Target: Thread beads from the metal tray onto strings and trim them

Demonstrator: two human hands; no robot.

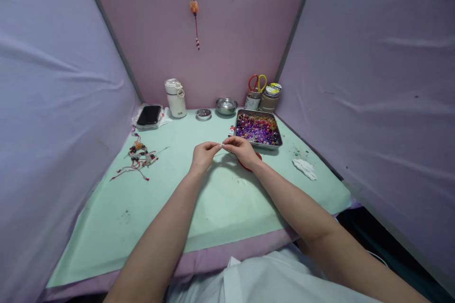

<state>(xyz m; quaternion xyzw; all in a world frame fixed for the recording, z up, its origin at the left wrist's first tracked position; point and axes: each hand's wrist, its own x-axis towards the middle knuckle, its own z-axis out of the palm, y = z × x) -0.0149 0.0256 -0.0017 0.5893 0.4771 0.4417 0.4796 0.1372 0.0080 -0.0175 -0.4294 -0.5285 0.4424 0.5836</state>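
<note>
My left hand [205, 155] and my right hand [242, 149] meet over the middle of the table, both closed in a pinch. Between their fingertips is a small whitish thing [222, 145], too small to name. A thin pale line runs near the fingers, perhaps a thread. Partly hidden beneath my right hand lies a red loop [258, 155], apparently a scissors handle. Just behind that hand stands a metal tray [280, 141] full of purple, red and dark beads [256, 129]. A small red and white item [232, 131] rests against the tray's left side.
Along the back are a phone [150, 115], a white bottle [176, 99], a small round dish [204, 114], a metal bowl [226, 106], a jar holding scissors [252, 101] and a lidded jar [269, 102]. Beaded cords [140, 156] lie left, a crumpled white cloth [304, 169] right.
</note>
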